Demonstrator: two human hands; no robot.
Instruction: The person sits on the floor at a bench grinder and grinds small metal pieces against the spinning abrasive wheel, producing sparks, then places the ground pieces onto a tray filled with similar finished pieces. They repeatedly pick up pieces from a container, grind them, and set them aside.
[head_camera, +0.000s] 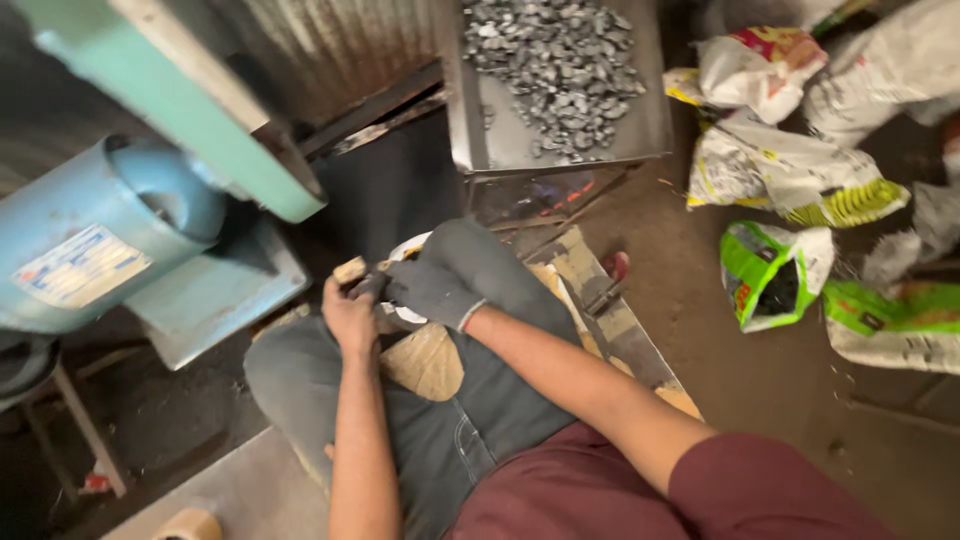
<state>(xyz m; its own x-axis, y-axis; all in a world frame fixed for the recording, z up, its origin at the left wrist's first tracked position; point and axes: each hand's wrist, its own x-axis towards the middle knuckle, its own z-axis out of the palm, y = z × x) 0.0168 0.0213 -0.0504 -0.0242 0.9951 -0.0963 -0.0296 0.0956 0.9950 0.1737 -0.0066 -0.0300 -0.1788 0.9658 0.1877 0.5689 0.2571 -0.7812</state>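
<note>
My bare left hand (350, 312) is closed around a small piece with a pale wooden end (350, 270), held above my knees. My right hand (430, 291), in a dark grey glove, grips the same piece from the right, and the two hands touch. Behind the hands a white rounded object (408, 250) shows, mostly hidden. I sit with grey trousers, and a tan pad (425, 362) lies on my lap.
A blue motor (100, 235) and green machine arm (190, 95) stand at the left. A metal tray (520, 140) of small grey metal pieces (555, 65) is ahead. Several sacks and green bags (770, 275) lie on the dirt floor at the right.
</note>
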